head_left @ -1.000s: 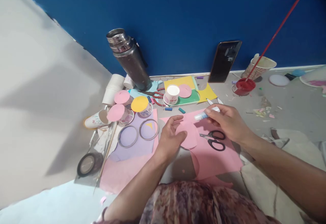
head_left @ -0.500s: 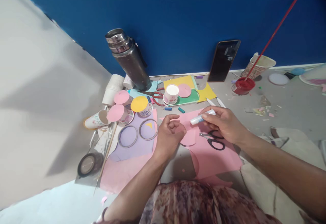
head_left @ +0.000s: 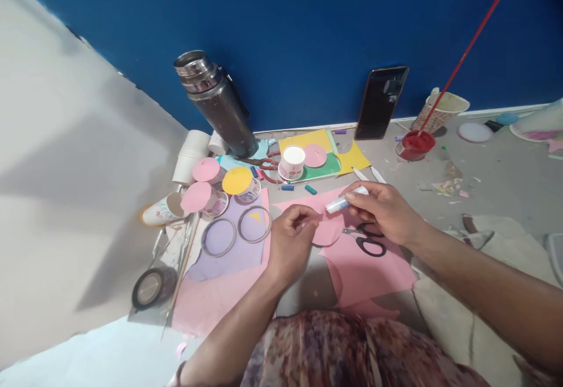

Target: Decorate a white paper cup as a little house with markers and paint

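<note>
My left hand (head_left: 294,237) pinches the left edge of a pink paper circle (head_left: 329,231) between thumb and fingers. In my right hand (head_left: 387,208) is a white glue stick (head_left: 347,200) with a bluish label, its end pointing left just above the circle's upper edge. Whether that end touches the paper I cannot tell. Black-handled scissors (head_left: 369,245) lie on a pink sheet (head_left: 378,281) below my right hand. Beyond my hands, a decorated paper cup (head_left: 291,164) stands beside another pink paper circle (head_left: 315,155).
Left of my hands are two rings (head_left: 219,237) on purple paper and cups topped with pink and yellow circles (head_left: 238,180). A steel flask (head_left: 222,105) and a phone (head_left: 382,102) stand by the blue wall. Right of them is a red paint pot (head_left: 415,145) with a brush.
My left fingers have closed from a looser curl into a pinch on the circle's edge, and more of the circle shows. The glue stick stays close above it; the view shifted slightly.
</note>
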A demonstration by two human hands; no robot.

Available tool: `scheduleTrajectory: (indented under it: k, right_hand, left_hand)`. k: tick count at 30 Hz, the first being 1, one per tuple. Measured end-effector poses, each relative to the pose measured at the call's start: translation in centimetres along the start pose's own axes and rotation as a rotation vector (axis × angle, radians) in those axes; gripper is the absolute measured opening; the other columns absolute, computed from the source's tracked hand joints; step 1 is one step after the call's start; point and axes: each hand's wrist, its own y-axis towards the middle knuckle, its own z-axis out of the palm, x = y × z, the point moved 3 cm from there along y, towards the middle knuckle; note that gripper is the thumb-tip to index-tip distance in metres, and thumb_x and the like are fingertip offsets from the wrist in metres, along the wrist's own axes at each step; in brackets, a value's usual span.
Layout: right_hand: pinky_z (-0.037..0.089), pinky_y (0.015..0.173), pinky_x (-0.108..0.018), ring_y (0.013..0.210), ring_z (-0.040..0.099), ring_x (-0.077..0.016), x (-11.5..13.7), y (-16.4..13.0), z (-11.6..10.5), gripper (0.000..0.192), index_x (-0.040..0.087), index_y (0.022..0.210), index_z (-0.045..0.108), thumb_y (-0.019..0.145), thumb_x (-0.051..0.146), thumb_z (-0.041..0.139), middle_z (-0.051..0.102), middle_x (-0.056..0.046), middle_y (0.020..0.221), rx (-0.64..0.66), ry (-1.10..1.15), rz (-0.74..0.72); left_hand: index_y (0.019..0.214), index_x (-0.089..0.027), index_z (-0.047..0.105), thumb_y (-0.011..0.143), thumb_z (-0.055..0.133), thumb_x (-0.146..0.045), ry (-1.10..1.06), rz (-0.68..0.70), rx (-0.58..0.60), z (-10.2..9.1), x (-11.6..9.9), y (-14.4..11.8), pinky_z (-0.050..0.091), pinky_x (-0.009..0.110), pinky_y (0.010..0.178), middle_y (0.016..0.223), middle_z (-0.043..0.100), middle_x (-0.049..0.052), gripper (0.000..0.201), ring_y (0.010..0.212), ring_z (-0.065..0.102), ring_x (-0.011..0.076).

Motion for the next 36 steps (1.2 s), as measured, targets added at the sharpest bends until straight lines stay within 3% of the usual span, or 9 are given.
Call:
scheduleTrajectory:
  k: [11,15,19,28,33,36]
  right_hand:
    - [0.02,0.04,-0.021,0.041,0.032,-0.005,-0.4,0.0,-0.1,0.041,0.018,0.077,0.069,0.078,0.056,0.083,0.057,0.004,0.053,0.076,-0.097,0.034]
    - [0.021,0.04,-0.022,0.041,0.031,-0.0054,-0.3,-0.3,0.3,0.041,0.019,0.074,0.066,0.077,0.055,0.085,0.046,0.009,0.049,0.129,-0.078,0.058]
    - [0.025,0.042,-0.023,0.043,0.032,-0.0067,-0.2,-0.4,0.1,0.04,0.019,0.075,0.066,0.081,0.056,0.082,0.041,0.009,0.051,0.165,-0.188,-0.012]
    - [0.035,0.052,-0.028,0.053,0.047,-0.0123,0.8,-1.0,0.2,0.032,0.019,0.08,0.067,0.092,0.049,0.071,0.06,0.002,0.062,0.168,-0.451,-0.241]
    - [0.035,0.053,-0.029,0.053,0.047,-0.0126,0.8,-0.9,0.1,0.032,0.02,0.079,0.068,0.091,0.049,0.071,0.058,0.003,0.062,0.166,-0.436,-0.242]
    - [0.034,0.051,-0.028,0.052,0.046,-0.0127,0.7,-0.9,0.1,0.036,0.02,0.078,0.068,0.089,0.054,0.073,0.057,0.003,0.059,0.183,-0.394,-0.209]
  left_hand:
    - [0.072,-0.022,0.075,0.081,0.078,-0.019,0.17,0.252,0.068,0.3,-1.3,-0.4,0.046,0.027,0.068,0.077,0.073,0.002,0.01,0.074,0.065,0.0169]
    - [0.069,-0.022,0.072,0.081,0.082,-0.022,0.223,0.326,0.111,0.2,-1.0,-0.6,0.045,0.028,0.068,0.074,0.071,0.002,0.016,0.071,0.064,0.0174]
    - [0.071,-0.023,0.076,0.085,0.082,-0.023,0.297,0.409,0.138,0.2,-0.8,-0.7,0.045,0.03,0.072,0.076,0.073,0.004,0.015,0.075,0.067,0.0189]
    - [0.064,-0.02,0.071,0.082,0.078,-0.012,0.246,0.308,0.194,0.2,-0.5,-0.5,0.044,0.026,0.068,0.07,0.068,0.0,0.021,0.07,0.064,0.0153]
    - [0.068,-0.019,0.07,0.079,0.081,-0.011,0.229,0.3,0.227,0.0,-0.6,-0.3,0.045,0.026,0.07,0.073,0.071,0.0,0.018,0.072,0.065,0.0153]
    - [0.07,-0.019,0.073,0.082,0.085,-0.022,0.171,0.309,0.258,0.0,-0.8,-0.4,0.047,0.028,0.071,0.075,0.073,0.001,0.018,0.073,0.066,0.0162]
